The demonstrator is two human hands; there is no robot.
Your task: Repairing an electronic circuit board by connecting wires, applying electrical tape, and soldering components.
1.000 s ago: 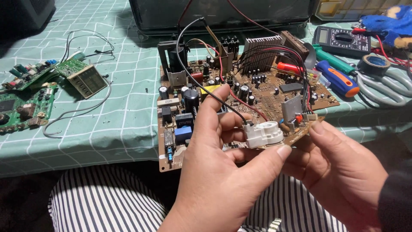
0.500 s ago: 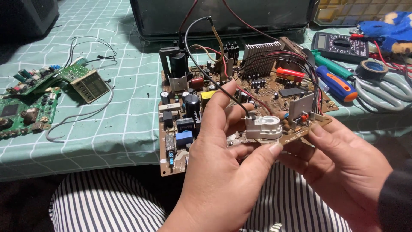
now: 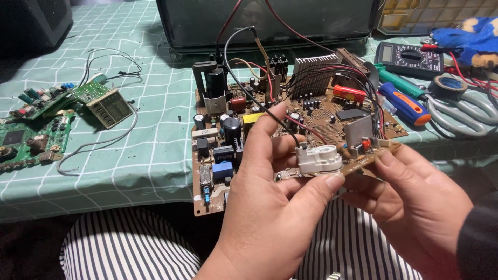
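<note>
- My left hand pinches the white plastic part on the brown circuit board.
- My right hand, at 3 o'clock of it, grips the board's edge.

Matt brown circuit board studded with glossy plastic and dull metal parts; smooth white plastic socket pinched on it; ribbed metal heat sink; checked green tablecloth, soft cloth; striped fabric trousers.

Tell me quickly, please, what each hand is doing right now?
Left hand: closed on the white socket of the small board.
Right hand: gripping that small board's right edge.
</note>
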